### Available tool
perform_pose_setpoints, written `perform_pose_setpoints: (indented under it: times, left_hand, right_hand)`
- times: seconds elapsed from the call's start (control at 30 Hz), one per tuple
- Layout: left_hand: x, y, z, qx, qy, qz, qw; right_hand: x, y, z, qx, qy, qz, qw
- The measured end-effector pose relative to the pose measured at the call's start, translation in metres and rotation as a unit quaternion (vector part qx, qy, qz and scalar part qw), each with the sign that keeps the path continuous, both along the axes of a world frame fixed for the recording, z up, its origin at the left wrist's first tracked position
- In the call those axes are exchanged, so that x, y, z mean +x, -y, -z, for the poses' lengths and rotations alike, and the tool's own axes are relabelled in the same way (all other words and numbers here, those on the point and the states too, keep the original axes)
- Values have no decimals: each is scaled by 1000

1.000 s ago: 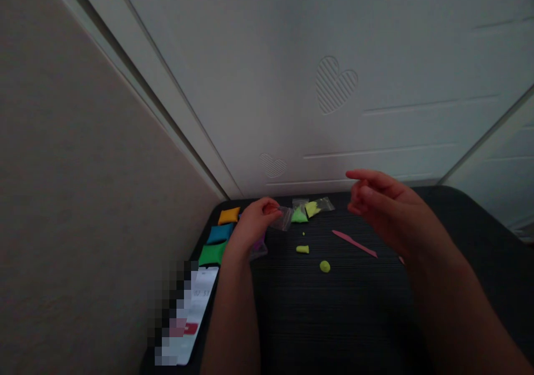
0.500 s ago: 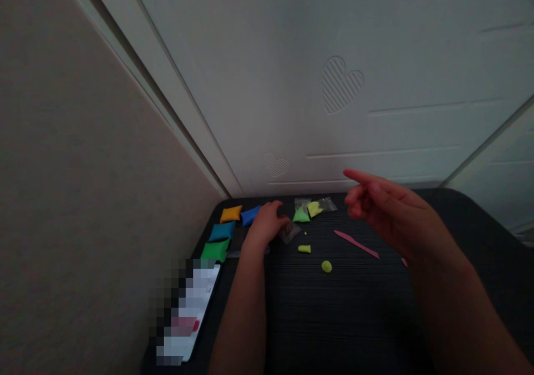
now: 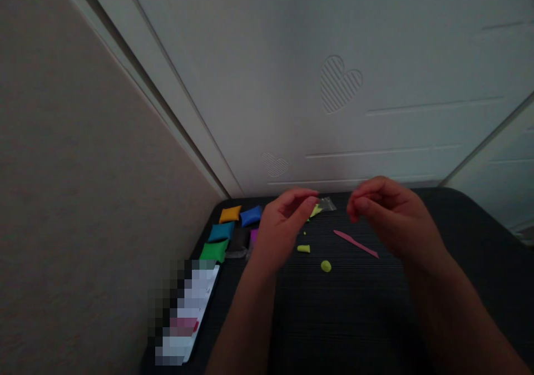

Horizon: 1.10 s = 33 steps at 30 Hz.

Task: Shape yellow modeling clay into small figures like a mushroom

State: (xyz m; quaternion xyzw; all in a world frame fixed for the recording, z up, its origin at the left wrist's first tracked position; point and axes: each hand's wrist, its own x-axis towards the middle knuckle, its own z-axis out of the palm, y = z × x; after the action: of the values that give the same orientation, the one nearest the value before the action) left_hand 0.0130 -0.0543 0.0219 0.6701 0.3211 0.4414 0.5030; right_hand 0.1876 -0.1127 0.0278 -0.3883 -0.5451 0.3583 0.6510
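- Pink, slim stick-like tool: lies slantwise on dark ribbed table.
- Left of tool, formed already: round yellow-green clay-like disc, stubby yellow-green peg, tiny yellow-green bit; all apart, not joined.
- Beyond tool, leftward: clear plastic zip bag with unshaped yellow lump, partly hidden.
- Far left of tool, contents unshaped: orange packet, blue packet, teal packet, green packet, black packet, purple packet.
- Left hand, left of tool: half open, thumb near fingertips; cannot tell whether holding anything.
- Right hand, beyond tool's right part: loosely curled; cannot tell contents.
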Motion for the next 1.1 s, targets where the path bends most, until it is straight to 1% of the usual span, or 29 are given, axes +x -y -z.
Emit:
perform_pose_setpoints:
  times: [0.03,0.1,0.17,0.23,0.3,0.4,0.47,0.57,0.67,0.73,0.8,0.9,1.0,1.1]
  left_hand:
    - [4,7,-2,-21,29,21,999]
    - [11,17,-5,-47,51,49,996]
    - [16,23,-7,-42,40,50,997]
    - [17,26,-8,-34,25,43,998]
    - [18,26,-8,-45,32,42,998]
    - [20,26,-4,-105,99,57,988]
    - [23,26,-2,-158,160,70,972]
    - [28,28,-2,-230,252,87,936]
    - [32,32,-4,-275,313,94,904]
    - [34,33,-5,-282,331,90,896]
    - [35,34,-5,-276,332,89,898]
    - [35,35,-4,-267,320,99,904]
    - [35,34,-4,-270,318,98,903]
    - [33,33,-5,-263,305,96,910]
  right_hand:
    - [-2,1,0,0,44,19,999]
    - [-6,3,-1,5,131,64,989]
    - [-9,3,-2,20,206,107,972]
    - [-12,3,-3,50,258,142,954]
    - [-15,3,-3,77,282,165,942]
    - [-18,3,-1,106,287,180,935]
    - [-20,3,0,127,300,192,926]
    - [-25,3,2,154,323,194,913]
    - [-28,4,2,169,321,164,917]
    - [-28,5,2,169,308,145,925]
    - [-27,7,1,164,294,137,932]
    - [-27,8,1,156,262,144,942]
    - [-28,8,2,146,192,161,957]
    - [-28,9,4,141,125,172,967]
